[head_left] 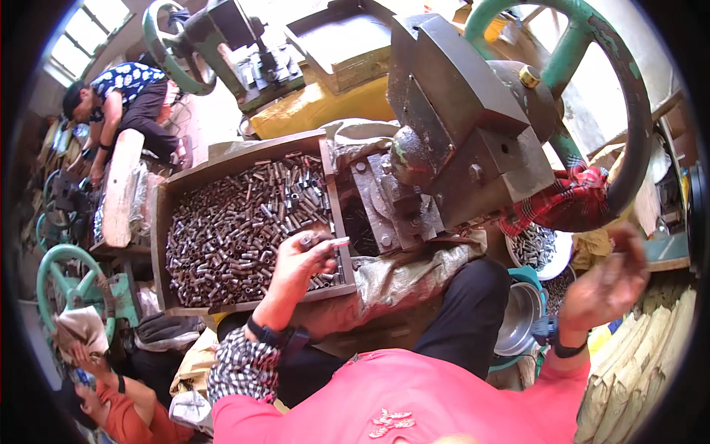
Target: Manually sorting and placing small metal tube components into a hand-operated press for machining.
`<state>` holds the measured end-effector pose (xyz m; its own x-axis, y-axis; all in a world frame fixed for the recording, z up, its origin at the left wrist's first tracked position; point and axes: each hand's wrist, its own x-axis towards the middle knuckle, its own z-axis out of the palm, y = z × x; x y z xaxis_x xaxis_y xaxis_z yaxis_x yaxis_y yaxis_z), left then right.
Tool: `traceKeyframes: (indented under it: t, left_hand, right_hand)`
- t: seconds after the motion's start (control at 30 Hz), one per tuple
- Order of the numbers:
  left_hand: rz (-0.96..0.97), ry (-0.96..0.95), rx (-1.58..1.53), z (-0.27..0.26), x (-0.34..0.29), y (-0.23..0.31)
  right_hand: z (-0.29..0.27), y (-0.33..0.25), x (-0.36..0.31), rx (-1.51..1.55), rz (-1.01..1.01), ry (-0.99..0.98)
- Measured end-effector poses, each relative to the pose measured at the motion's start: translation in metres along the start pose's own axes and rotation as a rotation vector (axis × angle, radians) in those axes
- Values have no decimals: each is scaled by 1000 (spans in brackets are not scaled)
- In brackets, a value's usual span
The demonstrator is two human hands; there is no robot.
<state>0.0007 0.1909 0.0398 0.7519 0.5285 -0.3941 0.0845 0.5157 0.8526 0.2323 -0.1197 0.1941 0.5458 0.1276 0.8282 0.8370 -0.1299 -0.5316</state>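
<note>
Over the right edge of a wooden tray (157,244), my left hand (290,268) pinches small metal tubes (339,242) between its fingers. The tray is heaped with short metal tubes (229,237), dark and silvery. To its right stands a heavy dark metal press (473,111), its worn base block (377,203) close to my left hand. The press has a large green handwheel (629,155), with a red checked cloth (569,198) wrapped round its lower rim. Just below that cloth, apart from the wheel, my right hand (603,285) is raised with loosely bent fingers, slightly blurred and seemingly holding nothing.
A white bowl of small metal parts (534,246) and a metal basin (518,318) stand by my right knee. Stacked sacks (643,370) lie at the lower right. Two people (122,103) work at the left, near other green handwheels (70,285).
</note>
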Motion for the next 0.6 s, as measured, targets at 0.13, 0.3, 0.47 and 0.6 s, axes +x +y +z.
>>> traceKeyframes:
  t: [0.13,0.3,0.47,0.6]
  left_hand:
    - [88,-84,71,44,33,5]
    - [103,44,156,58,84,-12]
    - [131,88,174,53,115,-22]
    - [109,45,135,55,123,-22]
  right_hand:
    - [-3,65,1,-9,380,-36]
    - [18,121,-30,380,342,-23]
    - [9,109,-13,279,429,-32]
    - [-3,85,27,138,469,-92]
